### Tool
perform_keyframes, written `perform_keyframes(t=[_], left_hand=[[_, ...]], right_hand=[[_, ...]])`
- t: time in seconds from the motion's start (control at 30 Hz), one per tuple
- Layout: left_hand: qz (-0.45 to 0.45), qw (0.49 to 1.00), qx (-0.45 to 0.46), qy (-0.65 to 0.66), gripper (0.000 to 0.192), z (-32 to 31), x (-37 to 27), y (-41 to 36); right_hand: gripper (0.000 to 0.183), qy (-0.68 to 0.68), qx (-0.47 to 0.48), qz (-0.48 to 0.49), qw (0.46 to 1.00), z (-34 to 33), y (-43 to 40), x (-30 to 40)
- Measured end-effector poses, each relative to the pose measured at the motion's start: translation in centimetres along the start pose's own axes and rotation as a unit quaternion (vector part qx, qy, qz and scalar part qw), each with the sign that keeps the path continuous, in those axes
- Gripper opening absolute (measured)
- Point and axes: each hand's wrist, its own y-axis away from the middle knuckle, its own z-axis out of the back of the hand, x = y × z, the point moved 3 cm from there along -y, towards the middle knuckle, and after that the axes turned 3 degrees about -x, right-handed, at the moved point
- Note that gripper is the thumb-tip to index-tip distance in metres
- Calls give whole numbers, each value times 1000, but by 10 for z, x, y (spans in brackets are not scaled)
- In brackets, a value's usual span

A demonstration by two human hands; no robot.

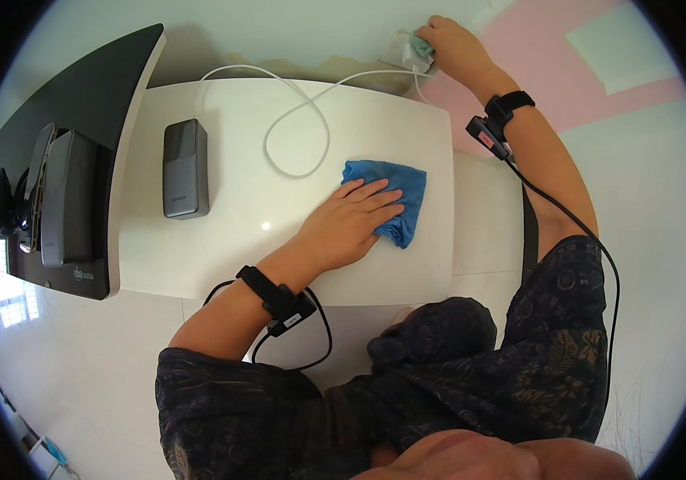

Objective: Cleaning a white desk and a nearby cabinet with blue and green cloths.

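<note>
My left hand (349, 225) lies with its fingers spread flat on a folded blue cloth (406, 186), near the right end of the white tabletop (235, 258). Beyond the table's far right corner, my right hand (451, 45) holds a pale green cloth (421, 45) against a white plug (410, 57) at the wall socket. A white cable (326, 129) runs from the plug and loops over the tabletop. Its other end reaches the back of a grey power bank (185, 180) standing at the left.
At the left stands a dark, glossy panel (103, 96) with a second grey power bank (70, 198) and other dark items on it. Peeling paint (343, 69) marks the wall behind the table. Black cables (577, 219) run from both wrist straps.
</note>
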Motion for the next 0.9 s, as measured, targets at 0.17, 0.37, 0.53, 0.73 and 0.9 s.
perform_keyframes(t=[0.17,0.37,0.53,0.73,0.9], left_hand=[[-8,1000,1,4,51,-1,-2,-3],[-2,1000,1,9,51,-1,-1,-1],[0,1000,5,6,51,-3,0,0],[2,1000,11,5,51,-2,0,-2],[6,1000,8,6,51,-5,2,-1]], right_hand=[[31,-31,-55,52,997,-9,-10,10],[20,14,10,-12,1000,-10,7,-4],[30,-12,-19,-31,999,0,-1,8],[30,-14,-22,10,1000,-13,2,5],[29,20,3,-48,999,-13,17,-12]])
